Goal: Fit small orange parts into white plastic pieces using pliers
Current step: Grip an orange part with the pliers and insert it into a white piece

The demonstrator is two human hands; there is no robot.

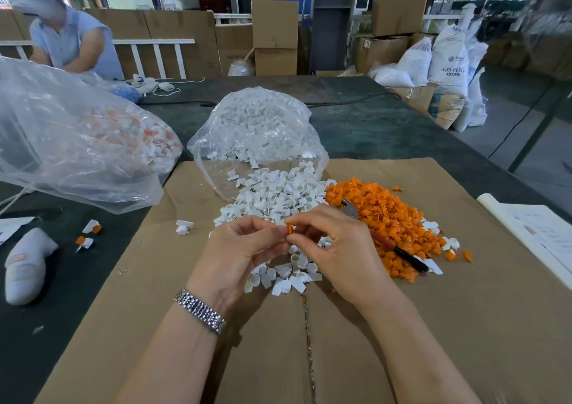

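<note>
- Nearest me, two bare forearms reach in over a sheet of brown cardboard (pixel 433 326) spread on the dark tabletop (pixel 371 131); a metal watch (pixel 200 310) circles the left wrist.
- The left hand (pixel 238 249) and the right hand (pixel 337 249) meet above the cardboard, and both have curled fingers (pixel 305 218) closed on one small orange part (pixel 289 229), pinched between the fingertips of the two hands.
- Whether a white piece sits behind that part, I cannot tell.
- Just under and beyond the hands lies a loose heap of white plastic pieces (pixel 278 193).
- Beside it to the right spreads a heap of orange parts (pixel 383 211), touching the white heap.
- The pliers (pixel 396 245) lie on the orange heap, metal nose toward the white pieces, dark handle toward the right edge, held by neither hand.
- To the left, on the bare tabletop, two assembled white-and-orange pieces (pixel 89 233) lie near a white glove (pixel 24 264).
- Behind the white heap, a clear bag (pixel 257 128) spills more white pieces.
- Further left, a larger clear bag (pixel 77 137) holds mixed white and orange pieces.
- At the far left, another person (pixel 71 41) sits at the tabletop.
</note>
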